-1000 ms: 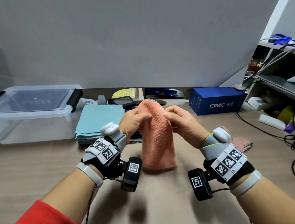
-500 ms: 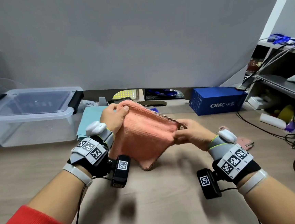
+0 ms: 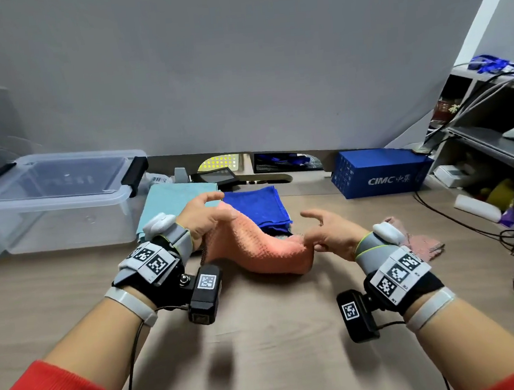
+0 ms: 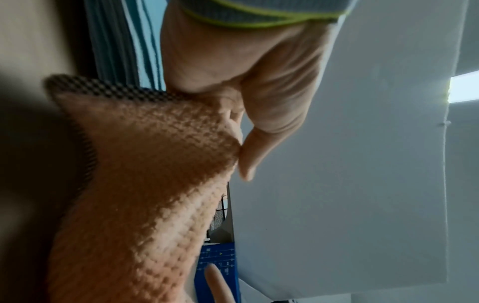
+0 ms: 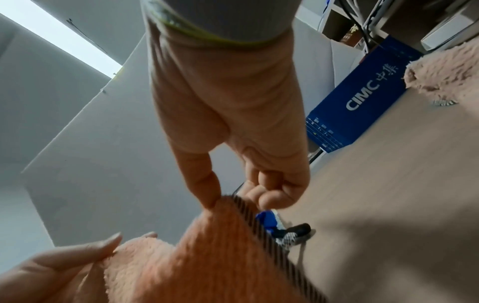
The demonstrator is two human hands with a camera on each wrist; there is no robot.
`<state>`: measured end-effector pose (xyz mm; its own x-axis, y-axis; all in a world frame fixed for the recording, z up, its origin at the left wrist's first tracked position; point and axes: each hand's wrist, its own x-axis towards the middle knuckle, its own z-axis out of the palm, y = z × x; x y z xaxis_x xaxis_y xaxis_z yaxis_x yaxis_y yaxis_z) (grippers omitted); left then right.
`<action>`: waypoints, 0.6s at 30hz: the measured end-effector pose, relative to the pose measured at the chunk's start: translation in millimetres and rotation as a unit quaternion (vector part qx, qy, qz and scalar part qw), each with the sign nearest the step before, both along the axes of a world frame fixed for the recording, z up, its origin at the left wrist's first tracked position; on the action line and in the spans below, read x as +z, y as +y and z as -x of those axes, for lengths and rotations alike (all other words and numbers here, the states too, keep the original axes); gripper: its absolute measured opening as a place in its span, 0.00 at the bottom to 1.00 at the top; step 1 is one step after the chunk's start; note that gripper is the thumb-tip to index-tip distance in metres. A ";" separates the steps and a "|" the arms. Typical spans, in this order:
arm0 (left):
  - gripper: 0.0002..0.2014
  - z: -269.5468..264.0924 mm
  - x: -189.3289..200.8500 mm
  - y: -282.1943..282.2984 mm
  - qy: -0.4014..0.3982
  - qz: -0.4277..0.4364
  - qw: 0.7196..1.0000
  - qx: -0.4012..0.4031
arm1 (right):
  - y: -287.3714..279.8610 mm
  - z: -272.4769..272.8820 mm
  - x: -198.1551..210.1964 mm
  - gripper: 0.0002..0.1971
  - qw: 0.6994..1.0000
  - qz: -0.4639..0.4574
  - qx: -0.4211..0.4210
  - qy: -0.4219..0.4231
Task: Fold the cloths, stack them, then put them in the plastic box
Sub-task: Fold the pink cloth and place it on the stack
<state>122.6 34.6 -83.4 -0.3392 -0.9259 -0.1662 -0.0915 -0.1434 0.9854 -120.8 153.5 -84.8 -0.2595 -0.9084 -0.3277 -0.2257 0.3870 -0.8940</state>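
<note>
An orange waffle cloth (image 3: 263, 250) with a striped hem hangs stretched between my hands, low over the wooden table (image 3: 277, 333). My left hand (image 3: 203, 218) pinches its left corner between thumb and fingers (image 4: 246, 155). My right hand (image 3: 321, 235) pinches the right corner (image 5: 220, 202) near the table. Behind the orange cloth lie a folded blue cloth (image 3: 257, 207) and a folded teal cloth (image 3: 172, 199). The clear plastic box (image 3: 54, 200) stands at the back left. A pink cloth (image 3: 421, 242) lies crumpled behind my right wrist.
A blue CIMC carton (image 3: 378, 175) stands at the back right of the table. Shelves (image 3: 493, 143) with cables and clutter fill the right side. Small devices (image 3: 217, 176) sit along the grey back wall.
My hands moved apart and down, spreading the orange cloth from a hanging bundle into a low stretched strip. The blue cloth behind it came into view.
</note>
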 end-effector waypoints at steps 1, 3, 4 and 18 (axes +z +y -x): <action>0.33 -1.7 -1.1 -0.2 -0.002 -0.003 1.000 -0.011 | -0.6 0.4 -0.1 0.31 1.000 0.011 -0.007 0.006; 0.28 -5.7 -1.0 -0.4 -0.025 0.010 1.000 -0.003 | -2.4 2.7 0.0 0.24 0.998 0.046 -0.037 -0.014; 0.24 -7.6 -0.3 -0.3 -0.051 0.027 0.998 0.014 | -3.0 4.5 0.7 0.22 0.997 0.062 -0.051 -0.019; 0.21 -15.3 2.0 2.7 -0.015 -0.033 0.999 -0.007 | -5.7 18.7 11.7 0.09 0.969 0.194 -0.146 -0.053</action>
